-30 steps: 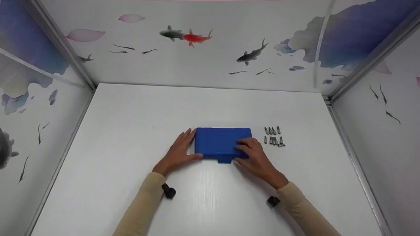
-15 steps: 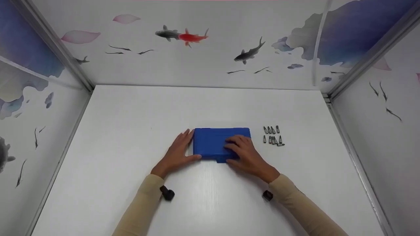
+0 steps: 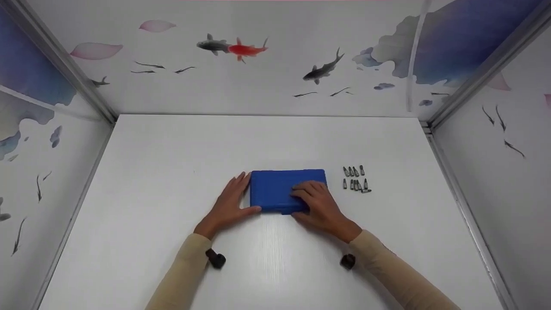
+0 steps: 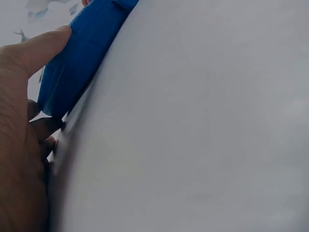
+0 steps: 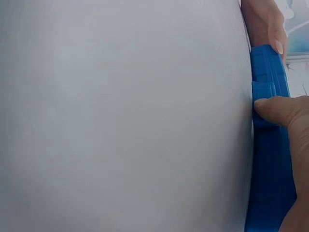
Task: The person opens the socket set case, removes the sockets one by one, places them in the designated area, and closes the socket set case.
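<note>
A closed blue plastic case [image 3: 273,187] lies flat on the white table, latch side toward me. The left hand [image 3: 227,207] holds its left end, fingers along the short side and thumb at the front corner. In the left wrist view that thumb [image 4: 50,46] touches the case's edge. The right hand [image 3: 320,207] rests over the right part of the lid with bent fingers, its thumb at the front. In the right wrist view the right thumb [image 5: 275,108] presses on the blue latch [image 5: 263,89]. The right hand hides part of the lid and the latch in the head view.
Right of the case, several small metal bits [image 3: 354,177] lie in two loose rows on the table [image 3: 172,146]. White walls printed with fish and petals enclose the table at the back and sides. Both wrists carry a small black camera [image 3: 216,259].
The right hand has slid left along the front of the case, from near its right end onto the latch. The left hand keeps its place on the case. The head view has shifted slightly.
</note>
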A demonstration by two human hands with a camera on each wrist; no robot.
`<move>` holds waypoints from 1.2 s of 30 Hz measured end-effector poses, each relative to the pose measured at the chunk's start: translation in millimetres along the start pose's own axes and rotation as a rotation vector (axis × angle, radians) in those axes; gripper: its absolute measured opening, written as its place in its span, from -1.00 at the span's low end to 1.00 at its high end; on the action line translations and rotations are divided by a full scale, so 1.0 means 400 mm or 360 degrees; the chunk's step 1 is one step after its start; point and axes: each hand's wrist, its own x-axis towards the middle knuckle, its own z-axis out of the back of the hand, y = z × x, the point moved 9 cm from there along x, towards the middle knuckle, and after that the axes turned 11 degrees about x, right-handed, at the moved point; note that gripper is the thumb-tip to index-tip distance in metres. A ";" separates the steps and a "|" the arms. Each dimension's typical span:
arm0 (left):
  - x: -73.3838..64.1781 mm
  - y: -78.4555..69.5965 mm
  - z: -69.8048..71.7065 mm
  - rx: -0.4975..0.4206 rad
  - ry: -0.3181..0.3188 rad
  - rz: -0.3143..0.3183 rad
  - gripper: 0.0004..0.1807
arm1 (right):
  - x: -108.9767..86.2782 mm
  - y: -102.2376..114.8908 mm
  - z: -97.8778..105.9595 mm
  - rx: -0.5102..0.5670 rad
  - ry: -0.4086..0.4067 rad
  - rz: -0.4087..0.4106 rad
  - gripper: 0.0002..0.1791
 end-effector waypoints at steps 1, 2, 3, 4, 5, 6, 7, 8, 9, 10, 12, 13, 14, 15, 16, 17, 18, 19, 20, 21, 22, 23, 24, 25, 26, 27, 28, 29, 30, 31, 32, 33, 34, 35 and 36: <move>-0.001 0.000 0.000 -0.0003 -0.0001 -0.0001 0.26 | -0.001 0.001 -0.001 -0.0013 -0.0007 -0.0001 -0.36; -0.001 -0.001 0.000 -0.0002 -0.0002 -0.0001 0.26 | -0.002 0.001 -0.003 -0.0025 -0.0013 -0.0007 -0.36; -0.001 -0.002 0.001 -0.0003 -0.0006 -0.0006 0.25 | -0.003 0.001 -0.004 -0.0032 -0.0021 -0.0013 -0.37; -0.001 -0.004 0.001 -0.0003 -0.0010 -0.0013 0.25 | -0.005 0.001 -0.004 -0.0039 -0.0031 -0.0015 -0.38; -0.001 -0.005 0.002 0.0003 -0.0011 -0.0017 0.24 | -0.006 0.001 -0.005 -0.0046 -0.0038 -0.0021 -0.39; 0.000 -0.006 0.002 0.0004 -0.0014 -0.0026 0.24 | -0.007 0.001 -0.005 -0.0052 -0.0045 -0.0026 -0.39; 0.000 -0.007 0.004 0.0000 -0.0014 -0.0031 0.23 | -0.008 0.001 -0.006 -0.0058 -0.0052 -0.0027 -0.40; 0.000 -0.008 0.004 0.0002 -0.0010 -0.0032 0.23 | -0.008 0.000 -0.006 -0.0064 -0.0059 -0.0025 -0.40; 0.001 -0.008 0.004 0.0001 -0.0007 -0.0034 0.23 | -0.009 0.000 -0.006 -0.0067 -0.0065 -0.0024 -0.40; 0.002 -0.008 0.004 0.0005 0.0001 -0.0032 0.22 | -0.008 -0.001 -0.006 -0.0068 -0.0070 -0.0024 -0.40; 0.004 -0.007 0.003 0.0002 0.0013 -0.0022 0.22 | -0.007 -0.002 -0.007 -0.0070 -0.0080 -0.0021 -0.40; 0.004 -0.006 0.002 0.0002 0.0022 -0.0014 0.22 | -0.007 -0.002 -0.007 -0.0068 -0.0085 -0.0018 -0.40; 0.004 -0.005 0.001 0.0008 0.0030 -0.0010 0.22 | -0.006 -0.001 -0.006 -0.0066 -0.0093 -0.0010 -0.41; 0.004 -0.005 0.000 0.0015 0.0039 -0.0007 0.22 | -0.007 -0.001 -0.006 -0.0064 -0.0099 -0.0003 -0.41; 0.004 -0.005 -0.002 0.0022 0.0051 0.0000 0.21 | -0.007 -0.001 -0.006 -0.0062 -0.0104 0.0005 -0.42; 0.004 -0.006 -0.003 0.0025 0.0058 0.0004 0.21 | -0.007 0.000 -0.006 -0.0061 -0.0109 0.0013 -0.42; 0.003 -0.007 -0.004 0.0025 0.0063 0.0007 0.21 | -0.008 0.000 -0.006 -0.0059 -0.0113 0.0020 -0.42; 0.002 -0.007 -0.005 0.0033 0.0072 0.0013 0.21 | -0.008 0.000 -0.006 -0.0055 -0.0116 0.0027 -0.42; 0.002 -0.008 -0.006 0.0036 0.0076 0.0014 0.20 | -0.008 -0.001 -0.006 -0.0052 -0.0119 0.0033 -0.42; 0.002 -0.009 -0.007 0.0041 0.0081 0.0017 0.19 | -0.008 -0.002 -0.006 -0.0052 -0.0120 0.0036 -0.41; 0.001 -0.011 -0.007 0.0039 0.0084 0.0020 0.19 | -0.007 -0.003 -0.006 -0.0057 -0.0122 0.0040 -0.41; 0.001 -0.012 -0.007 0.0036 0.0086 0.0021 0.18 | -0.006 -0.004 -0.005 -0.0058 -0.0127 0.0044 -0.41; 0.002 -0.014 -0.006 0.0031 0.0087 0.0020 0.18 | -0.006 -0.006 -0.005 -0.0063 -0.0133 0.0050 -0.40; 0.004 -0.017 -0.006 0.0028 0.0091 0.0017 0.17 | -0.005 -0.008 -0.003 -0.0068 -0.0143 0.0057 -0.39; 0.007 -0.019 -0.006 0.0026 0.0093 0.0014 0.17 | -0.004 -0.010 -0.001 -0.0071 -0.0151 0.0060 -0.39; 0.010 -0.020 -0.005 0.0021 0.0092 0.0014 0.17 | -0.002 -0.013 0.000 -0.0076 -0.0159 0.0064 -0.39; 0.014 -0.020 -0.005 0.0022 0.0091 0.0017 0.17 | 0.000 -0.016 0.001 -0.0076 -0.0163 0.0065 -0.40; 0.018 -0.019 -0.004 0.0026 0.0092 0.0022 0.17 | 0.001 -0.019 0.001 -0.0074 -0.0166 0.0064 -0.40; 0.021 -0.018 -0.004 0.0026 0.0093 0.0027 0.17 | 0.003 -0.022 0.000 -0.0073 -0.0163 0.0062 -0.40; 0.024 -0.017 -0.004 0.0022 0.0089 0.0033 0.17 | 0.005 -0.026 -0.001 -0.0074 -0.0153 0.0058 -0.40; 0.027 -0.015 -0.004 0.0021 0.0082 0.0038 0.16 | 0.007 -0.029 -0.003 -0.0068 -0.0134 0.0050 -0.41; 0.029 -0.014 -0.002 0.0010 0.0074 0.0043 0.16 | 0.009 -0.034 -0.005 -0.0056 -0.0117 0.0047 -0.41; 0.031 -0.013 0.000 0.0006 0.0069 0.0047 0.16 | 0.011 -0.037 -0.005 -0.0033 -0.0092 0.0040 -0.41; 0.032 -0.012 0.002 -0.0007 0.0064 0.0044 0.15 | 0.012 -0.041 -0.004 0.0006 -0.0067 0.0035 -0.40; 0.033 -0.012 0.004 -0.0015 0.0060 0.0041 0.16 | 0.011 -0.045 0.002 0.0048 -0.0046 0.0031 -0.38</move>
